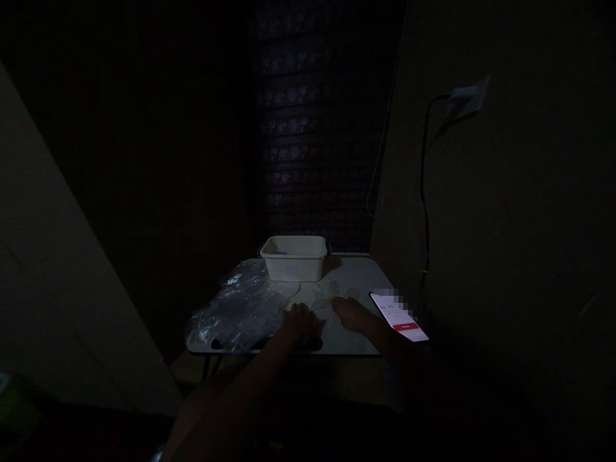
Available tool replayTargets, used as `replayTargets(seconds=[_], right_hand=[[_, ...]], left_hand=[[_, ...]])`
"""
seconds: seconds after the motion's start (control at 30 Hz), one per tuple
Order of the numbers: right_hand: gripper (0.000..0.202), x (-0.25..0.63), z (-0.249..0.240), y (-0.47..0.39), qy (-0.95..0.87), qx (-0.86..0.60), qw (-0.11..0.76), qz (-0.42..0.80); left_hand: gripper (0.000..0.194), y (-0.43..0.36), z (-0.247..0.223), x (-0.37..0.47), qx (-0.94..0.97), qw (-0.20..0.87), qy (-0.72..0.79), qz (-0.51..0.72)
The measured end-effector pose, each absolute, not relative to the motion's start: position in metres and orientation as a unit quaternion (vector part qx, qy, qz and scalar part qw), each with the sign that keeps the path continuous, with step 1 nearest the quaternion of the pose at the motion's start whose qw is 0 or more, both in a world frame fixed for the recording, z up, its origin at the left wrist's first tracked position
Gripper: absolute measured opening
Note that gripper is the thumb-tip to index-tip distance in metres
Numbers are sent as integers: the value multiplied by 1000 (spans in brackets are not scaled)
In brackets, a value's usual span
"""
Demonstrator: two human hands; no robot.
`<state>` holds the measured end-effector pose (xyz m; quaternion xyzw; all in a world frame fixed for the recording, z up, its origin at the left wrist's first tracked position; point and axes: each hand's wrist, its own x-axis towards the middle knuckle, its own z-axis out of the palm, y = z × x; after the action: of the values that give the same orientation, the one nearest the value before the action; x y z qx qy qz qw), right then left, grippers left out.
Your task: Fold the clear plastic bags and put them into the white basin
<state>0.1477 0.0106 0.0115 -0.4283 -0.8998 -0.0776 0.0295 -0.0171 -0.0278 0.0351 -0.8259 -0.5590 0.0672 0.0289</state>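
My left hand (301, 321) is on the white table (353, 340) near its front edge, its fingers bent over what looks like clear plastic; its grip is too dark to make out. To its right, my right hand (350, 313) reaches in low over the table, fingers pointing left at the edge of a thin clear piece. A crumpled heap of clear plastic film (240, 308) covers the table's left part, beside my left hand. Small clear pieces (333, 287) lie beyond my right hand.
A white tub (294, 266) with side handles stands at the table's back. A lit phone (399, 316) lies at the right edge. Behind is a dark blind (289, 128); a black cable (423, 186) hangs from a socket on the right wall.
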Motion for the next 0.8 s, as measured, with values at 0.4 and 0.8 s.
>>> replayTargets(seconds=[0.4,0.8], right_hand=[[55,152,15,11,-893,-442,58,-59],[50,153,16,14,-893,-446,55,-42]], left_hand=[[52,-17,24,-23,-812,63,-581,19],[57,-15,17,-25,-797,34,-601,46]])
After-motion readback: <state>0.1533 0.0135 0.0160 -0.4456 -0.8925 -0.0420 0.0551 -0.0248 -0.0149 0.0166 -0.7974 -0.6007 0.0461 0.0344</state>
